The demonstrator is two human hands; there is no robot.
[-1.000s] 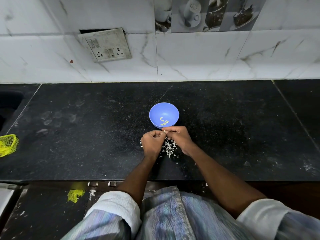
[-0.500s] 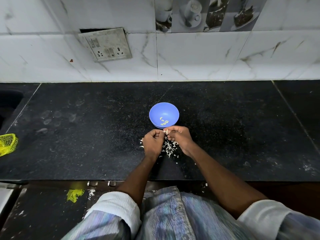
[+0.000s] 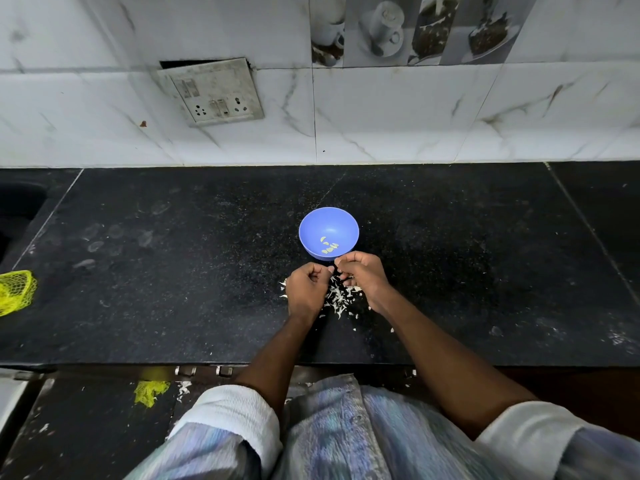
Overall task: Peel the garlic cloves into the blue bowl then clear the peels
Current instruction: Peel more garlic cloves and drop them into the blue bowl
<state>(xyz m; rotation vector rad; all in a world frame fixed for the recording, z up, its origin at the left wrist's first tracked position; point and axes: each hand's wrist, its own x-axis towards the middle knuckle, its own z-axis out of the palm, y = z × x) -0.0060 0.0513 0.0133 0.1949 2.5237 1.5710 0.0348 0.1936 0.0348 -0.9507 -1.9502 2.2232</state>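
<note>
Curling both fists at frame center, your left hand [image 3: 306,289] and right hand [image 3: 363,275] hide each grip's contents above peels [image 3: 341,297], below the blue bowl [image 3: 311,226].

Single head view; looks steeply down over countertop [image 3: 173,271]; wall behind.

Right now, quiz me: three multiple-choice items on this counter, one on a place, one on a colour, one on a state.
1. The peels lie:
A. in the bowl
B. on the counter under the hands
C. by the socket

2. The netting at the counter's left edge is:
A. yellow
B. red
C. white

3. The bowl holds:
A. nothing
B. water
C. a few peeled cloves

Key:
1 B, white scraps sit between both hands.
2 A, it is bright yellow.
3 C, pale cloves rest inside.
</note>
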